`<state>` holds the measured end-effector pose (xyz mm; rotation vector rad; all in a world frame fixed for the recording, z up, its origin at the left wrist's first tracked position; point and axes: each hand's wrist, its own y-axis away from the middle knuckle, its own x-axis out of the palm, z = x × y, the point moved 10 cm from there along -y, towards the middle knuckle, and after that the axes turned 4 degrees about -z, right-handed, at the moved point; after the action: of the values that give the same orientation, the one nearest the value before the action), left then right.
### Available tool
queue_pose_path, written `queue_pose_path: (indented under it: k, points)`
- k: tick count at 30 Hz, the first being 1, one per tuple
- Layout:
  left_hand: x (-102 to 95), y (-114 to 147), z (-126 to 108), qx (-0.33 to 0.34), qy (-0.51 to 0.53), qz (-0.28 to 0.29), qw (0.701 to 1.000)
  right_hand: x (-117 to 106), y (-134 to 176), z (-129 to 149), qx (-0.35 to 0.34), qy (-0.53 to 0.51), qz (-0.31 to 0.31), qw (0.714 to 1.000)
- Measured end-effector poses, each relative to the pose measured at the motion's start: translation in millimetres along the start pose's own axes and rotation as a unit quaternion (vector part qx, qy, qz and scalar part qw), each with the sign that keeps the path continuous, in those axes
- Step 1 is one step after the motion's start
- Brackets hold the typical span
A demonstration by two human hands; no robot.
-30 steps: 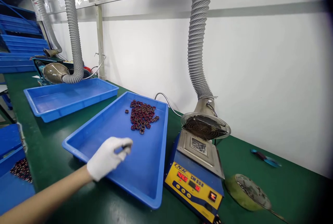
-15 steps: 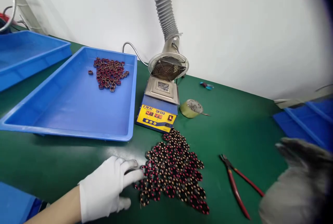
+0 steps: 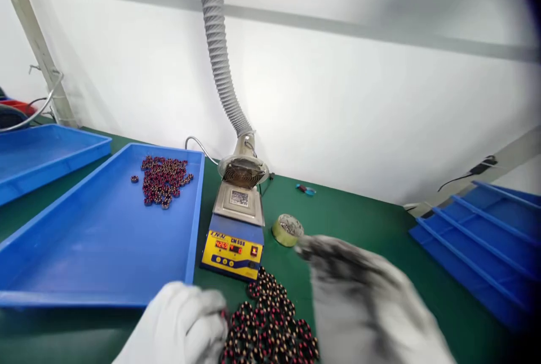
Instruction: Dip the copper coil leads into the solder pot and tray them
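Note:
My left hand, in a white glove, is at the left edge of a pile of small black ring coils with red and copper-coloured windings. Its fingers are curled together, and the reddish edge of one coil shows at the fingertips. My right hand, in a glove with dark-stained fingers, reaches over the bench to the right of the pile. Its fingertips are close to a small yellow round tub of greyish bits. Motion blurs this hand, so its grip is unclear.
Behind the pile stands a blue-and-yellow solder pot under a grey extraction hose. A blue tray at left holds more coils. Another blue tray lies farther left. Blue trays lean at right, and a small blue-ended item lies behind.
The view has tilted up. My left fingers have curled in at the pile. My right hand has come in from the right towards the tub; the red-handled cutters are no longer visible.

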<state>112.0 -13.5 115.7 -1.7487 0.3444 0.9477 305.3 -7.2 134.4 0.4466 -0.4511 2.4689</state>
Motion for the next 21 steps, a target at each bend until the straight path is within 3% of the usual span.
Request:
queue_pose_path:
  k: [3,5,7,10,12,15,18,21]
  points:
    - [-48.4,-53.3,8.3,-0.022,-0.015,-0.154,0.988,44.9,-2.5,-30.6,0.073,-0.104,0.045,0.991]
    - [-59.4,-72.1,7.6,-0.016,-0.012,-0.231,0.973,66.6,-1.6,-48.8,0.11,-0.122,0.11,0.98]
    - [-56.2,-79.8,5.0,0.006,-0.002,-0.275,0.961,71.7,-4.5,-60.9,0.114,-0.117,0.146,0.976]
    - [-41.0,-79.6,8.5,0.014,0.026,-0.271,0.962,56.6,-16.6,-67.7,0.08,-0.117,0.119,0.983]
    - [-32.3,-74.8,21.9,-0.033,0.038,-0.24,0.969,47.6,-21.9,-62.9,0.036,-0.105,0.098,0.989]
    - [-24.6,-65.6,40.3,-0.098,0.032,-0.186,0.977,53.1,-18.5,-55.3,0.006,-0.028,0.108,0.994]
    - [-21.0,-64.5,41.6,-0.074,0.048,-0.15,0.985,58.3,-11.2,-50.8,0.019,0.026,0.074,0.997]
    - [-24.0,-67.1,42.4,-0.056,0.079,-0.156,0.983,63.4,-5.3,-43.6,0.026,0.017,0.063,0.997]
